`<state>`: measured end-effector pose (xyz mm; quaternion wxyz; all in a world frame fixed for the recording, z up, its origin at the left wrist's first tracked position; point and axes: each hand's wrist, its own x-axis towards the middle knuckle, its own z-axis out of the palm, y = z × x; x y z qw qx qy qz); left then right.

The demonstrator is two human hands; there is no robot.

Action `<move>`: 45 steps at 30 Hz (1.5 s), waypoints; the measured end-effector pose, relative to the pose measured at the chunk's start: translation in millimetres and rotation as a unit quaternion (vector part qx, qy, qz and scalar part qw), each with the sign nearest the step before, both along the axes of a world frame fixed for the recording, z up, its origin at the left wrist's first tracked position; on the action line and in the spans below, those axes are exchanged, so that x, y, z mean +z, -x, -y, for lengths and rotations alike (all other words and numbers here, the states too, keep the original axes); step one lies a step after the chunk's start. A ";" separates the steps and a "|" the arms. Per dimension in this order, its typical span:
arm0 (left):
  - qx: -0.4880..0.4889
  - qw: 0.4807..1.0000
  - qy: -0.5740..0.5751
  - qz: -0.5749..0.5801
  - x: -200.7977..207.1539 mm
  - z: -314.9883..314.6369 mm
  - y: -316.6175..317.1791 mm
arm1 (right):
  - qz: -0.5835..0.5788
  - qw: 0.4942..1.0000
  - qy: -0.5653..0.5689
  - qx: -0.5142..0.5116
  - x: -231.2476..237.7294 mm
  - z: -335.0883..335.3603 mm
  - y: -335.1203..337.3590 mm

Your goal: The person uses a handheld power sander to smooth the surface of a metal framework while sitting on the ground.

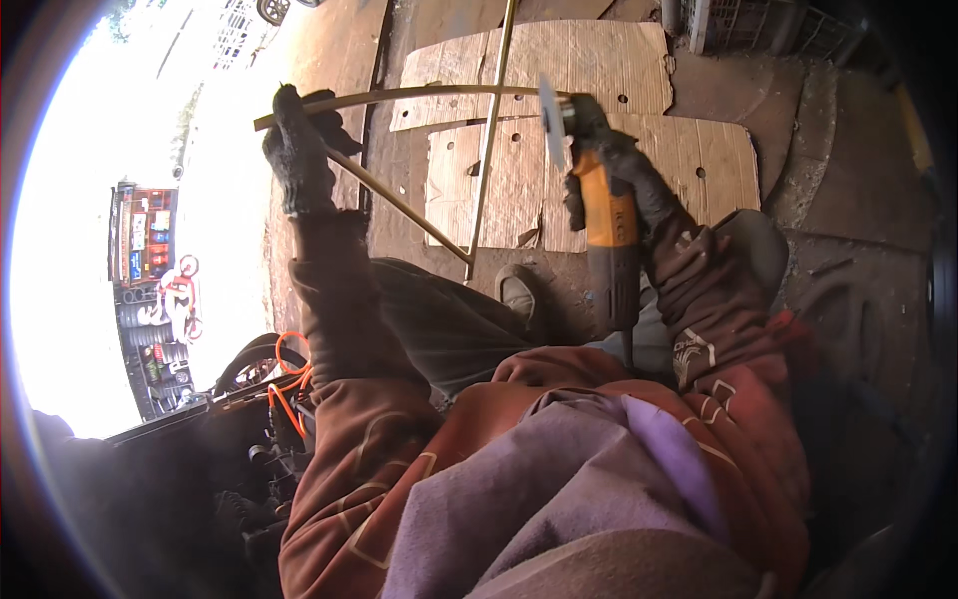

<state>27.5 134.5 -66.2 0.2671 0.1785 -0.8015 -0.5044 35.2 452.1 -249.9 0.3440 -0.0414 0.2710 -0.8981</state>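
My left hand (304, 150), in a dark glove, is closed round the left end of a thin metal frame (419, 93). One slightly bent bar runs from that hand to the right; a second slants down to meet a long upright bar (489, 150), which crosses the first. In my gloved right hand (634, 170) is an orange and black angle grinder (609, 215), its body pointing down toward my lap. Its disc (551, 120) stands on edge at the right end of the bent bar; whether they touch I cannot tell.
Flat cardboard sheets (689, 150) with holes lie on the brown floor beneath the frame. My shoe (519, 292) is near their lower edge. An orange cable (284, 399) hangs at lower left. Beyond, in bright light, are a red motorcycle (182, 295) and a stall. Metal grating stands at top right.
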 end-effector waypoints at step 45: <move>0.057 0.991 0.082 0.083 -9.9 -19.1 -70.5 | 0.021 0.996 0.086 -0.002 28.9 153.4 -42.2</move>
